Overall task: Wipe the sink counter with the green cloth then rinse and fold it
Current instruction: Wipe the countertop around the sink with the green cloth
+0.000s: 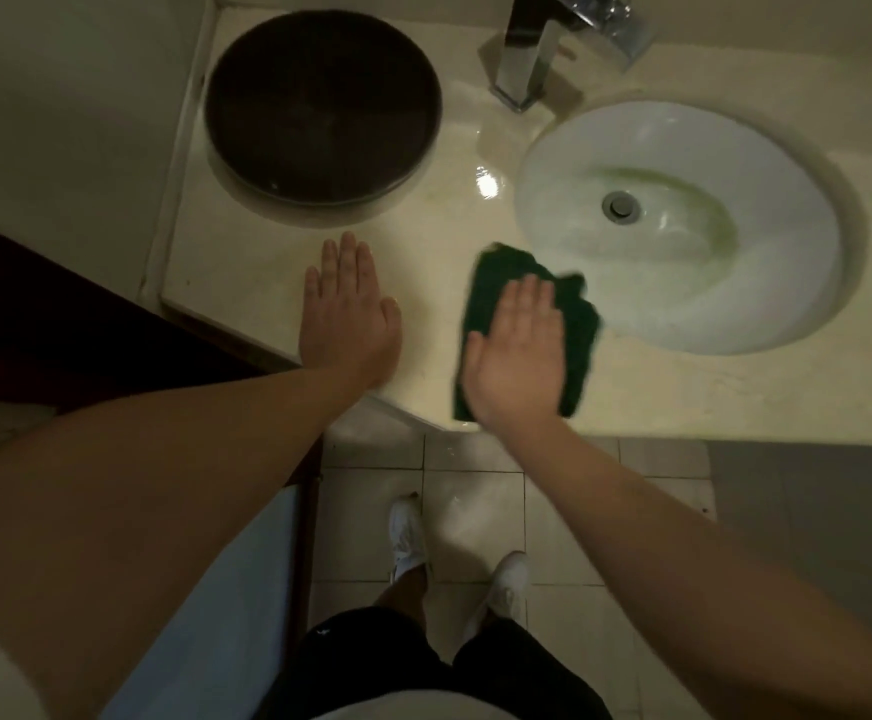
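Your sink counter (247,293) fills the upper half of the view, pale and glossy. A wet glint between tray and basin suggests that strip is damp. The white basin (797,215) is sunk into it at two o'clock, with the drain at its middle. At eleven o'clock a dark round tray (322,106) stands on the counter, well apart from your hands, so it does not block the front strip. The chrome faucet (522,59) rises at twelve o'clock, behind the basin's left rim.

The green cloth (501,272) lies flat near the counter's front edge, at eight o'clock from the drain and just beside the basin rim. Your right hand (519,356) presses on top of it, palm down, fingers straight and together. It grips nothing, and the flat press spreads your weight across the cloth. Your left hand (348,314), at nine o'clock from the cloth, rests flat on the bare counter with straight fingers, likely bracing you as you lean. I judge you are in the wiping step; rinsing and folding are not yet done.
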Available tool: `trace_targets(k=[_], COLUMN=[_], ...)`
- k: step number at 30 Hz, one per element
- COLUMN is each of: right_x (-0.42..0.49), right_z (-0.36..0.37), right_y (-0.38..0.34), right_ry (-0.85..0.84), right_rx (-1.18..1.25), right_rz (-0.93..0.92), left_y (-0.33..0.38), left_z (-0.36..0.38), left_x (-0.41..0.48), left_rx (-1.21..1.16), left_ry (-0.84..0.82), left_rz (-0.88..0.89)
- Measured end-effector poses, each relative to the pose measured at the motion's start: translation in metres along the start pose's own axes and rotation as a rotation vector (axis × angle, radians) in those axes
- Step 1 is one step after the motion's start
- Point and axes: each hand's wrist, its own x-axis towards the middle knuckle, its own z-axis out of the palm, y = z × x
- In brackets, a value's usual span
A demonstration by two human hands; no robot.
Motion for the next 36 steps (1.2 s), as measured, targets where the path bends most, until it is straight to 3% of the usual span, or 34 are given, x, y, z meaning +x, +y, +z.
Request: trace_targets(k=[3,7,16,23,31,36], right_x=[-0.006,-0.009,-0.038,-0.008,0.041,0.045], right_z=[0.005,0.003,0.003,-0.001,0.007,0.005], right_y=[-0.05,-0.018,0.16,0.131,-0.04,-0.054], right_ry=[-0.008,-0.034,0.028,0.054,0.091,0.032], right_rx=[0.045,0.076,-0.042,0.072,0.075,0.138], right_rz=[-0.165,-0.225,0.195,0.52,0.074,-0.256], left_y=[-0.002,-0.003,-0.001,-0.001,-0.001,-0.003], left_z=[0.001,0.003,-0.001,0.001,0.0,-0.002], left_x=[0.001,0.0,-0.002,0.0,0.001,-0.001], left_rx=[-0.001,0.004,-0.011,-0.01,-0.014,0.004], left_ry=[0.012,0.024,0.016,0.021,0.009,0.005], left_rz=[0.013,0.015,0.019,0.005,0.003,0.019])
